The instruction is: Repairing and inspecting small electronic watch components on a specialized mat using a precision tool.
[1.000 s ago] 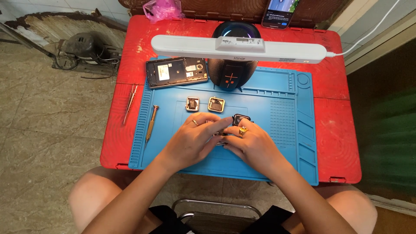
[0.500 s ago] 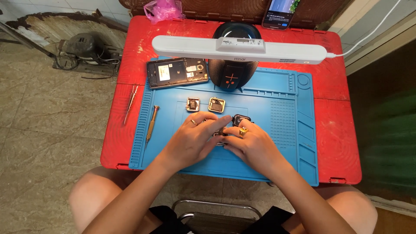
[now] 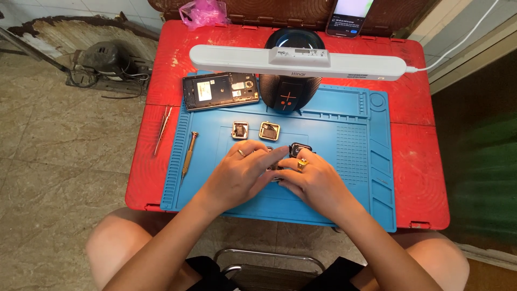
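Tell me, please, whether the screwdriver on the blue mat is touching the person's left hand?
Apart. The head view shows the screwdriver lying near the mat's left edge, with bare blue mat plainly visible between it and the left hand.

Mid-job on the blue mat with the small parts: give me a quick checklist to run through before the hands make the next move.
1. Both hands on the work: left hand and right hand meet over a small dark part at mat centre: ok.
2. Grip on the part: fingers hide it: cannot tell.
3. Two square parts lie apart from the hands: ok.
4. Screwdriver on the blue mat, left of the left hand: ok.
5. Tweezers off the mat, on the red table: ok.
6. Opened phone flat at the mat's top left: ok.
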